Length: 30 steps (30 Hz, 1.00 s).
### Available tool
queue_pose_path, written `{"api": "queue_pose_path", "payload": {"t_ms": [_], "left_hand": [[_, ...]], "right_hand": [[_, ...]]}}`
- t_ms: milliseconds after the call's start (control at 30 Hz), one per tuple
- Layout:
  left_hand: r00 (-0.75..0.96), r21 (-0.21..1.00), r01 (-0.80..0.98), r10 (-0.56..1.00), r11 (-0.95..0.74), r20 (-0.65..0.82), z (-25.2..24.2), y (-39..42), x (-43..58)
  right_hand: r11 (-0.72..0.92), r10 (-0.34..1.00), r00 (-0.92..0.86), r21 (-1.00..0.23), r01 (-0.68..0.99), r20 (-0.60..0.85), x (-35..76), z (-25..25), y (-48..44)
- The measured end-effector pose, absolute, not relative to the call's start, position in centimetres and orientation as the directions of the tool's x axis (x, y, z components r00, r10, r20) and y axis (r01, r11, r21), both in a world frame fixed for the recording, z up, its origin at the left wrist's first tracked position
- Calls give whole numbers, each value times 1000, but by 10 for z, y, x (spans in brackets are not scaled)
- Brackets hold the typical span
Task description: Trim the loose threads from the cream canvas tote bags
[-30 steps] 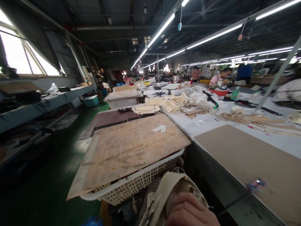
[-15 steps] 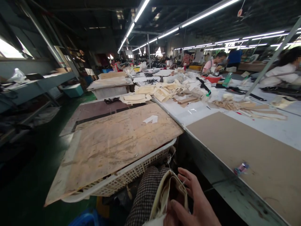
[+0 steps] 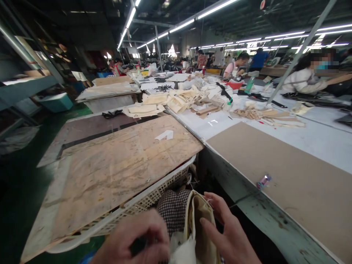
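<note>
Over our checked-cloth lap (image 3: 173, 205): folded cream fabric pouch (image 3: 205, 223), rim pinched by our right hand (image 3: 228, 227). Left hand (image 3: 134, 238) blurred, curled; whether pinching, we cannot tell. Leftward: stained tan wooden board (image 3: 123, 165) atop white plastic basket (image 3: 154, 197). Rightward: white-topped worktable (image 3: 316, 143), flat brown sheet (image 3: 275, 157). Overhead: white tube lights (image 3: 217, 9).

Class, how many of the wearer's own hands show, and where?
2: the left hand, blurred, in front of the white basket; the right hand at the open cream fabric piece.

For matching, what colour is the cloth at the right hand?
Cream cloth, clearest in the head view.
</note>
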<state>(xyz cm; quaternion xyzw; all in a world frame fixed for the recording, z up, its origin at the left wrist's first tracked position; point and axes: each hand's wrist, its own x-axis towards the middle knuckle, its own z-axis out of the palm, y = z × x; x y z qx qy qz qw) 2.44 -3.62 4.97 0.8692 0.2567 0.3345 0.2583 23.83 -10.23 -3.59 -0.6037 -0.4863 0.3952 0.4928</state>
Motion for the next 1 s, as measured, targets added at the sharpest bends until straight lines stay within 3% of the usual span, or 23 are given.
{"api": "queue_pose_path", "payload": {"t_ms": [133, 300, 433, 567, 733, 867, 1000], "left_hand": [[703, 577, 389, 637, -718, 318, 45, -3, 62], [742, 475, 446, 610, -759, 278, 19, 3, 101], [751, 435, 437, 586, -787, 305, 11, 3, 107], [781, 504, 280, 499, -817, 375, 4, 9, 109], [730, 649, 221, 564, -728, 385, -10, 10, 112], [696, 664, 215, 590, -716, 410, -19, 4, 115], [701, 654, 213, 580, -726, 414, -21, 0, 117]], "right_hand": [[13, 984, 173, -977, 211, 50, 240, -40, -103], [16, 995, 94, -959, 284, 45, 251, -40, -103], [-7, 989, 144, -964, 266, 33, 254, -39, -102], [-59, 986, 164, -970, 235, -20, 259, -38, -101], [-100, 975, 216, -976, 191, -57, 268, -39, -103], [-59, 976, 216, -977, 205, -14, 271, -36, -104], [1, 973, 215, -937, 350, 82, 272, -34, -104]]}}
